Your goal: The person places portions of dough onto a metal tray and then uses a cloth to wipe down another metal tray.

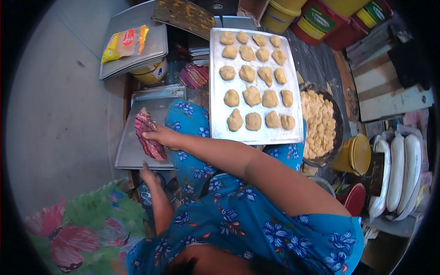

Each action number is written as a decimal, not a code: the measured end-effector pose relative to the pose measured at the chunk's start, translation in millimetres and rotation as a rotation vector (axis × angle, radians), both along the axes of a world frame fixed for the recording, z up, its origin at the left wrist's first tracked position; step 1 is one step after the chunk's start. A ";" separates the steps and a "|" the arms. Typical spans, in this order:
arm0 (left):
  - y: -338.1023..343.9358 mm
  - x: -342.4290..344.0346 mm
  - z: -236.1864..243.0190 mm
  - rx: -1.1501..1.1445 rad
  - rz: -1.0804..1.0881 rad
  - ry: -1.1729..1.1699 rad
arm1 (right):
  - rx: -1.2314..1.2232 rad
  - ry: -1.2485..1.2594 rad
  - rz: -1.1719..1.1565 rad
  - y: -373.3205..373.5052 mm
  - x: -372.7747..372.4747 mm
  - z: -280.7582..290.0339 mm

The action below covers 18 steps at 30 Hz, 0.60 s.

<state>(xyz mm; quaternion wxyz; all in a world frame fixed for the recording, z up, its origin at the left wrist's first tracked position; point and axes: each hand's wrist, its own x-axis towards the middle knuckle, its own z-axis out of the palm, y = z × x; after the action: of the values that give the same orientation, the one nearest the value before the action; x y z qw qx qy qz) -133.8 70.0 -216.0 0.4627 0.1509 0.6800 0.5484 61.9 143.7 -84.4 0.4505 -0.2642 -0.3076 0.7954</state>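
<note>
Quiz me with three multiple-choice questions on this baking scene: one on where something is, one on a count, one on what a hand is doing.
1. Where does the tray of dough pieces lie against the empty tray?
A. To its left
B. To its right
C. Under it

2. How many dough pieces are in the row nearest the person?
A. Two
B. Four
C. Seven

3. What is the right hand doing?
A. Holding a patterned cloth
B. Lifting a bucket
C. Resting empty

Answers:
1 B, the filled tray sits right of the bare one.
2 B, four lumps line the near edge.
3 A, its fingers grip the red patterned cloth on the empty tray.
</note>
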 end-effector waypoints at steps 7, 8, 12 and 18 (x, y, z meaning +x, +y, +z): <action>7.6 -22.0 171.6 0.361 -0.145 0.299 | 0.091 -0.123 -0.196 4.3 -0.2 -4.0; 0.3 -32.4 183.3 0.439 -0.217 0.407 | -0.071 -0.075 -0.138 1.9 12.8 7.0; -59.1 -8.1 276.3 0.503 -0.487 0.945 | -0.219 0.333 0.063 -10.0 30.3 69.0; -85.7 54.5 311.4 0.658 -0.986 1.389 | -0.160 0.526 0.111 -15.1 69.7 73.5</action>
<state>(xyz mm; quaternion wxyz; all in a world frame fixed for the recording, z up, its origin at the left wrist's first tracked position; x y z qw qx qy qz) -79.3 -15.7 95.4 0.0647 0.8449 0.4733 0.2407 131.6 128.6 -10.9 0.4484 -0.0659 -0.1304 0.8818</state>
